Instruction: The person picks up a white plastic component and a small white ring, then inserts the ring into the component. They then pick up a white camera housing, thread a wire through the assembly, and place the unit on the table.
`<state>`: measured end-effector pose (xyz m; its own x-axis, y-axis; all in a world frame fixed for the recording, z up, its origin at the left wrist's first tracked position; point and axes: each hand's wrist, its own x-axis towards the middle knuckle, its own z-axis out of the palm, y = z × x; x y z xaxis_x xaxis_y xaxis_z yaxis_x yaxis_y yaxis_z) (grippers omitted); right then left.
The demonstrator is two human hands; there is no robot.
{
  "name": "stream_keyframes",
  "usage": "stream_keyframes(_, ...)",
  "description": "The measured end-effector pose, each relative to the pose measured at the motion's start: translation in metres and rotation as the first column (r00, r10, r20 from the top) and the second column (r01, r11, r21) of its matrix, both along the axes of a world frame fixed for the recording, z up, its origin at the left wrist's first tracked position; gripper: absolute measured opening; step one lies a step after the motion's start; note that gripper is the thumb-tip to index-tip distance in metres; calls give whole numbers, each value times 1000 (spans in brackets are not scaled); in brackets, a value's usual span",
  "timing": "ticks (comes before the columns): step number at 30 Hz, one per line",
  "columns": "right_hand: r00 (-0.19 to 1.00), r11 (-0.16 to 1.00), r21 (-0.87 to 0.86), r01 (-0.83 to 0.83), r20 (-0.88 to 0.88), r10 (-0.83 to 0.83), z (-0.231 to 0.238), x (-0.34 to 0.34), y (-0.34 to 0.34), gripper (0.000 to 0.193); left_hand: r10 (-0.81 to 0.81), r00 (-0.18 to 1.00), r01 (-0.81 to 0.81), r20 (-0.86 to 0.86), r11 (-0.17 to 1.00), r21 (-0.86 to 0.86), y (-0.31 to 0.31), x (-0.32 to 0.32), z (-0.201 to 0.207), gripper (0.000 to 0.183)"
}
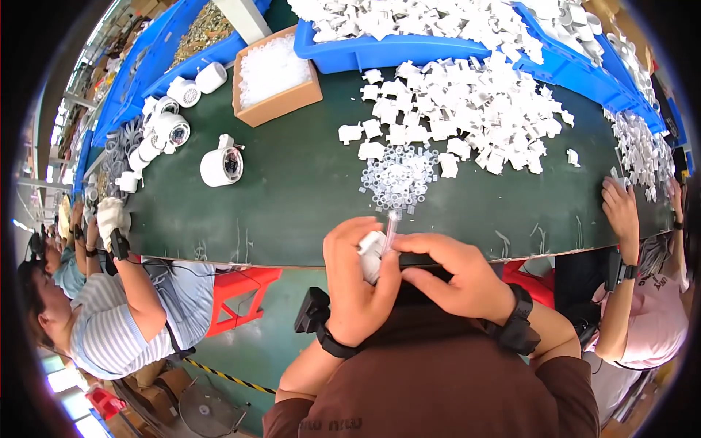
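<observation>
At the near edge of the table, my left hand is closed around a small white plastic part. My right hand pinches a thin, clear, tube-like piece that stands upright against that part. Whether the piece goes into the part or only touches it, I cannot tell. Just beyond my fingers lies a heap of small translucent rings. Behind the rings spreads a big pile of white molded plastic parts.
A cardboard box holds clear pieces. Blue bins line the table's far side. White round housings stand at left on the dark green table. Co-workers sit on both sides: one in stripes, one in pink.
</observation>
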<state>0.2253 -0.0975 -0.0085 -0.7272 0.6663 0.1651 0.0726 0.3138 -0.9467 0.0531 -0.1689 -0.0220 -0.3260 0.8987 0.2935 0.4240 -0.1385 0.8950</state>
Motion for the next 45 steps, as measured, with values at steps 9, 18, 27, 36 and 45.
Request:
stream_keyframes(9,958,848,-522,-95,-278,-63,19,-16,16,16,-73,960,83,-272,996,27,5,-8,9,26)
stream_keyframes(18,967,937,-305,171,-129,-218,9,-21,0,9,-143,989,142,-26,990,-26,8,-4,12,14)
stream_keyframes(27,939,910,249,333,-4,-343,13,-3,43,4,-143,986,142,-92,990,-17,6,-4,11,12)
stream_keyframes(36,773,568,765,303,151,-616,-8,1,81,22,-133,989,133,-72,991,-2,7,-1,10,12)
stream_keyframes(45,985,778,-626,56,-94,-147,28,15,42,25,-176,984,175,22,984,43,12,-3,9,13)
